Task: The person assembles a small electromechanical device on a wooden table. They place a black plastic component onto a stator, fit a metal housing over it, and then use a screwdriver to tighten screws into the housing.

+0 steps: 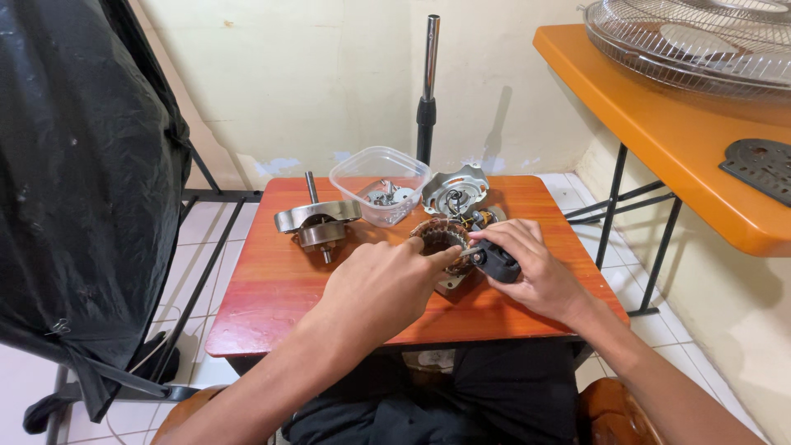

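Observation:
A fan motor stator (439, 234) with copper windings lies on the small orange-brown wooden table (272, 288). My left hand (383, 280) reaches over it, fingertips pinching a small metal piece at the stator's right edge. Next to it, my right hand (531, 268) holds a black box-shaped part (497, 262) wired to the motor. Behind the stator lies a grey metal motor cover (456, 191).
A rotor with its shaft and metal housing (317, 221) sits at the table's back left. A clear plastic tub (381, 183) holds screws. A metal pole (428, 86) stands behind. An orange table (659, 115) at right carries a fan grille (692, 41). Black sheeting (74, 181) hangs at left.

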